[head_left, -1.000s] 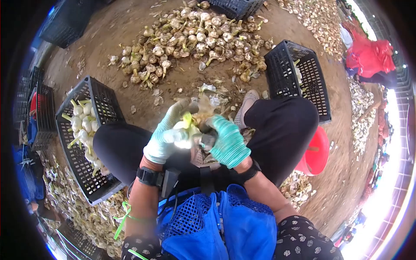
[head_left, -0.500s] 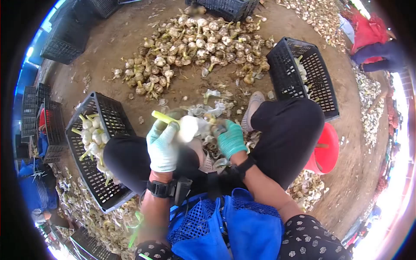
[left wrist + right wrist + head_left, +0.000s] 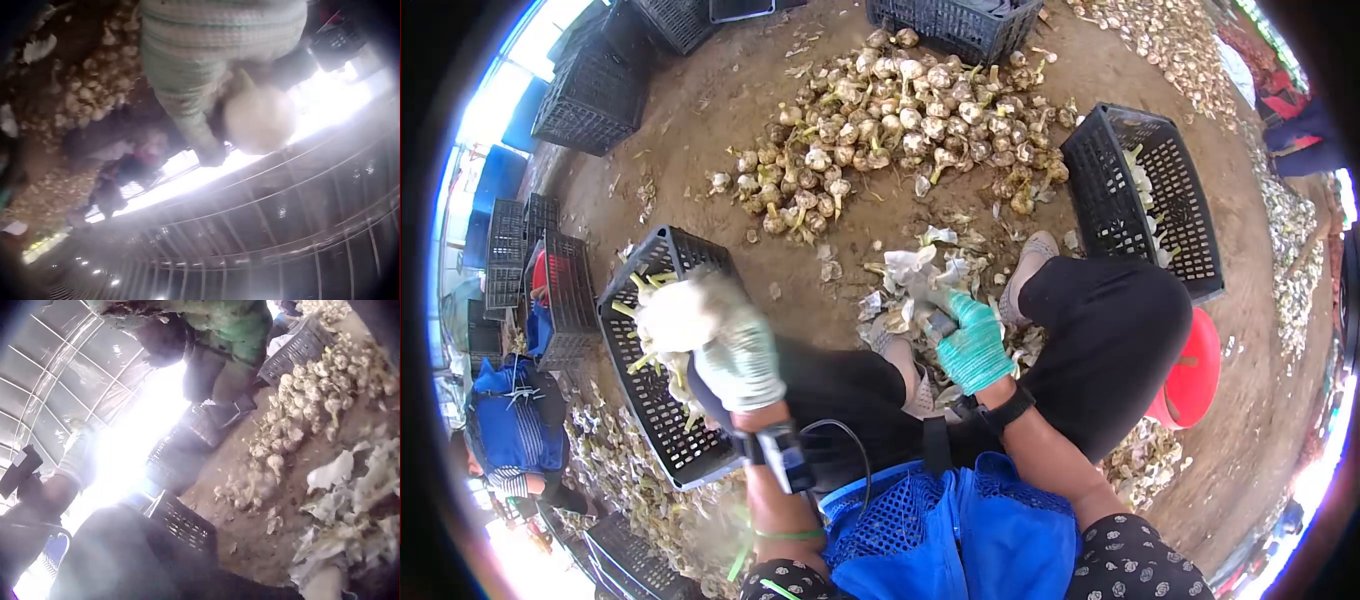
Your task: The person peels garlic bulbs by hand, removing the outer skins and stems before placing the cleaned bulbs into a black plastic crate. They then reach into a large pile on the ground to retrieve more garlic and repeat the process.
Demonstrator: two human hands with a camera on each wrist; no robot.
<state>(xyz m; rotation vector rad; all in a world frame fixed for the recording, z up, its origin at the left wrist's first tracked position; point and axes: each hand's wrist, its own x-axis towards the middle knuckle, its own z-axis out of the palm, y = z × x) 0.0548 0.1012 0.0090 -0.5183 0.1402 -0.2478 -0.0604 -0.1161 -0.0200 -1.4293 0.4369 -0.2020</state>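
My left hand (image 3: 740, 365), in a pale knitted glove, holds a white garlic bulb (image 3: 680, 315) over the left crate; both are blurred by motion. In the left wrist view the bulb (image 3: 259, 119) sticks out past the curled fingers, a short stem showing. Below it the black crate (image 3: 700, 475) contains several cleaned bulbs with green stems. My right hand (image 3: 975, 345), in a teal-striped glove, hovers over peeled skins (image 3: 915, 270) between the feet. Its fingers are loosely curled, with dark grey at the tips and nothing visible in them.
A heap of unpeeled garlic (image 3: 900, 120) lies on the dirt floor ahead. A second crate (image 3: 1190, 200) holding some garlic stands by the right knee, beside a red bucket (image 3: 1195, 370). More crates (image 3: 590, 100) stand far left. Other people work at both sides.
The left hand has carried the bulb from between the knees leftward to the left crate. The right hand has let go of the bulb and stays over the skins. The head view has shifted slightly.
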